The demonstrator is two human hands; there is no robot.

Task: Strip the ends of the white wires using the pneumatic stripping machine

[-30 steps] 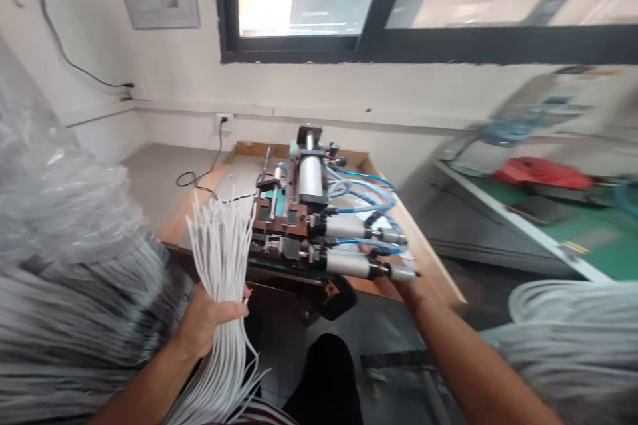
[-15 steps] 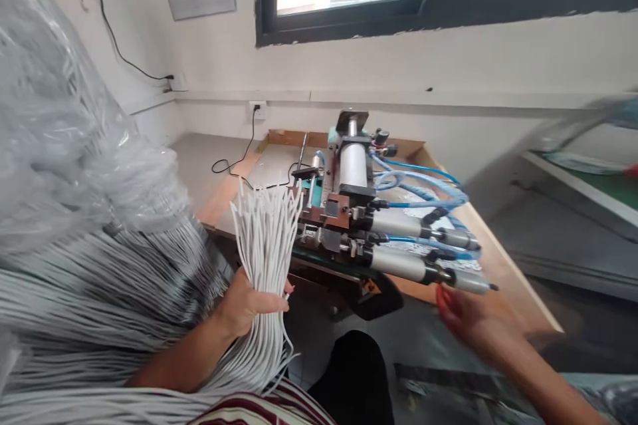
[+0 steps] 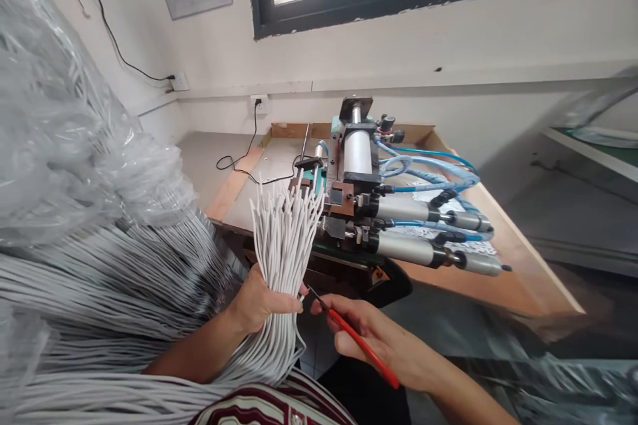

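My left hand is wrapped around a thick bundle of pale grey cables, gripping it below the cut ends, which fan upward. The lower part of the bundle bends down towards my lap. My right hand is closed on red-handled snips, held at a slant. Their slim dark tip reaches up and left, close to my left fingertips and the bundle's right side. Just behind the cable ends stands a pneumatic machine with metal cylinders and blue air hoses.
A big heap of similar cables, partly wrapped in clear plastic, fills my left side. The machine sits on a wooden-edged bench by the wall. A black cord runs to a socket. At far right is a shelf.
My right hand has come left from beside the machine's lower cylinder to the bundle, with the snips now plainly visible. My left hand keeps its grip; the bundle sits slightly further right in view.
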